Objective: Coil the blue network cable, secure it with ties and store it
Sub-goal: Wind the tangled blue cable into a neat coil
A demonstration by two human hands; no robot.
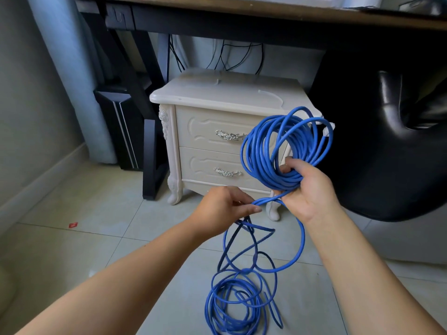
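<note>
Desk (pixel 242 10) is noted above and behind the white bedside cabinet (pixel 217 131); a black chair (pixel 387 141) is set to the cabinet's right.

Blue network cable (pixel 256 153): a part-made coil is held up in front of the cabinet's right front corner. The remainder is left in a loose heap (pixel 232 303) on the floor tiles, well in front of the cabinet, and is joined to the coil by a slack run.

Right hand (pixel 307 187): the gathered bottom of the coil is gripped, fingers curled round the bunched loops, low before the cabinet's right leg. Left hand (pixel 222 209): the slack run is pinched between thumb and fingers, before the cabinet's base.

A pale plug end (pixel 327 130) is seen projecting from the coil's top, against the cabinet's right edge.

Handling, judged: the cable is taken to be light, flexible yet springy, with a smooth jacket. Loops are expected to spring open if the bundle grip is slackened. Sharp bends are seen in the run below the left hand and are likely to need easing out. The gathered bottom of the loops is judged the best hold, with the free run fed through a light pinch. No ties are seen
</note>
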